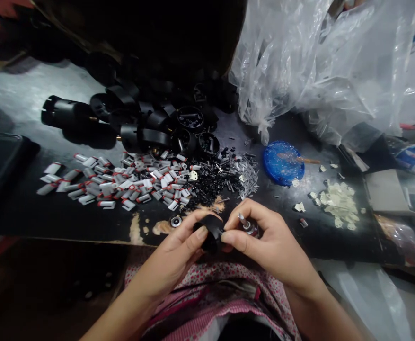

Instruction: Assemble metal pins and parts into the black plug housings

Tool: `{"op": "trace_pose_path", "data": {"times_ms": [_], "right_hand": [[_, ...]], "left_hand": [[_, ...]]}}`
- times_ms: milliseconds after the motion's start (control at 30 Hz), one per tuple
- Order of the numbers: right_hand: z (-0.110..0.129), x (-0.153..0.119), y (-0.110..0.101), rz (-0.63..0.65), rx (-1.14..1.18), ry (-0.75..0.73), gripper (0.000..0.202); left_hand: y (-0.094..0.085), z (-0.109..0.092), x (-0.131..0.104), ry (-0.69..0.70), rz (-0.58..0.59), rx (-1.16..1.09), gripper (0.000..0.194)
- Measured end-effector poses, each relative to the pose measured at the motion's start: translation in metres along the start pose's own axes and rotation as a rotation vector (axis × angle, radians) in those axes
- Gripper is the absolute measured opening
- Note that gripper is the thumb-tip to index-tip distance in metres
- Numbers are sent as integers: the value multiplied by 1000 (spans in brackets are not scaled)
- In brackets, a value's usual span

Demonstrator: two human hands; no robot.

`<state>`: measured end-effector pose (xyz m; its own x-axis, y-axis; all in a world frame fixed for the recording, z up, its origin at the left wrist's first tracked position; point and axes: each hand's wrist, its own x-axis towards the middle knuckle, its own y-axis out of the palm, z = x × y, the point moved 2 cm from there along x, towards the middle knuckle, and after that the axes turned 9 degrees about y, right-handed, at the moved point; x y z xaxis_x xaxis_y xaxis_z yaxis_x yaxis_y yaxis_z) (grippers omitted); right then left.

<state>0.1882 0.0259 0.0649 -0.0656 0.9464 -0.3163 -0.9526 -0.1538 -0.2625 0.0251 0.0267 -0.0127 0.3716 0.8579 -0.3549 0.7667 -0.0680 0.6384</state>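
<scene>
And at six o'clock, by the near edge of the desk [97, 224], the left hand [179, 247] has its fingers clamped on the black cup [211, 239], the right hand [266, 233] pinching at its three o'clock side, a metal-tipped tool [251, 229] within curled fingers. Probably light, stiff, slightly slick: best gripped round the outer wall!

- My feed gives me a black tabletop [86, 223], with pale patches [135, 229] along its near edge.
- I see red-tipped grey pieces [122, 183] heaped left, black housings [154, 138] behind.
- Springs and black bits [207, 187] lie mid-table.
- Rightward: blue dish [269, 173], pale flat pieces [340, 201].
</scene>
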Motion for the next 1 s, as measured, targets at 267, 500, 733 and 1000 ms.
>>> {"op": "trace_pose_path", "data": {"times_ms": [267,500,733,1000], "right_hand": [[5,-13,4,-220,-532,-403,10],[10,-11,-3,-50,-532,-218,25],[10,-12,-6,139,-510,-69,25],[11,-16,-13,260,-421,42,19]], "left_hand": [[4,-1,1,8,-44,-18,18],[1,-7,0,54,-136,19,18],[-6,-18,-5,94,-185,173,19],[-16,-30,-8,236,-50,527,21]]}}
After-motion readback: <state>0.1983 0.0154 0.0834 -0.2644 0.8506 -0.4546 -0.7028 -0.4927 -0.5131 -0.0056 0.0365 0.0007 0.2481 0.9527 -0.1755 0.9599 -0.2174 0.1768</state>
